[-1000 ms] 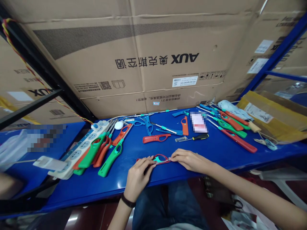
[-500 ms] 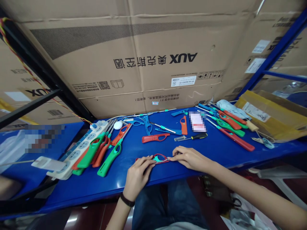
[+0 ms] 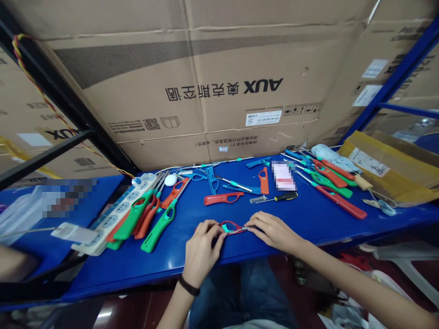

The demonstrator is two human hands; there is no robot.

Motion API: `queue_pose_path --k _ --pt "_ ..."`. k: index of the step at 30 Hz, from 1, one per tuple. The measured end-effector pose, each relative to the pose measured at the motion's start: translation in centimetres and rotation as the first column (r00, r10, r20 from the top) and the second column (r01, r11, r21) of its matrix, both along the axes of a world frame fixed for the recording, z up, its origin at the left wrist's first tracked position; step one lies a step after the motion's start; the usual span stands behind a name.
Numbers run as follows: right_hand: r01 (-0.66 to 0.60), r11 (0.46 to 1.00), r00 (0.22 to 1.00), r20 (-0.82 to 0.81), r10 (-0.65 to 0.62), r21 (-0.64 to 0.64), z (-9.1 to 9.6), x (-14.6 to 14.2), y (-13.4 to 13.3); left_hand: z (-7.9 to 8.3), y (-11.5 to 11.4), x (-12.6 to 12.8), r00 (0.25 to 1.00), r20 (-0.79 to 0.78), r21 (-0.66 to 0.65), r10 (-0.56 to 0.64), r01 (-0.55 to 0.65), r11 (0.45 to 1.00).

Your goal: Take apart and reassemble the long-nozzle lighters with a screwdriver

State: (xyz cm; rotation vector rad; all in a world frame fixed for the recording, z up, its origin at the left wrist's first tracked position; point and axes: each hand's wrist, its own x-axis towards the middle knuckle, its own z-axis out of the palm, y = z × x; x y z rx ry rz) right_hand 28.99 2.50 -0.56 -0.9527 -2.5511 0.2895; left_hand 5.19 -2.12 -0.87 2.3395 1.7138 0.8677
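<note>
Pinching a lighter shell (image 3: 233,227) at the near edge of the table (image 3: 308,214), my left hand (image 3: 200,251) grips its left end and my right hand (image 3: 274,230) its right. It lies flat, long axis left to right, loop end pointing right. Beyond lie a screwdriver (image 3: 276,197), then a box (image 3: 222,82).

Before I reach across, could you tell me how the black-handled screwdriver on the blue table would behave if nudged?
The screwdriver lies flat on the smooth blue table and its handle looks round, so it would probably roll a little. Its straight shaft looks stiff, not floppy. Being slim, it is likely light and may slide easily.
</note>
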Motion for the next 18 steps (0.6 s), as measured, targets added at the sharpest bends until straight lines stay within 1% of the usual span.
queue_pose_path --k 3,5,10,13,15,18 --pt "-0.013 1.0 1.0 0.002 0.013 -0.008 0.1 -0.1 0.1 0.4 0.3 -0.3 1.0 -0.026 -0.032 -0.003 0.002 0.999" --pt "-0.031 1.0 0.999 -0.01 0.031 -0.005 0.1 -0.2 0.1 0.8 0.8 -0.6 0.997 -0.066 -0.068 -0.028 0.023 0.997" --pt "-0.064 0.998 0.997 -0.038 0.064 -0.002 -0.1 -0.4 0.2 2.0 2.1 -1.5 0.966 -0.159 -0.156 -0.206 0.181 0.971" --pt "-0.066 0.998 0.997 -0.047 0.066 0.004 -0.2 -0.4 0.1 2.3 2.5 -2.0 0.942 -0.192 -0.176 -0.277 0.245 0.954" --pt "-0.058 0.998 0.997 -0.044 0.059 0.011 -0.3 -0.4 0.1 2.3 2.4 -2.1 0.936 -0.196 -0.183 -0.291 0.257 0.949" --pt "-0.051 0.998 0.998 -0.033 0.052 0.026 -0.6 -0.4 0.2 2.2 2.1 -1.9 0.946 -0.171 -0.183 -0.277 0.246 0.952"
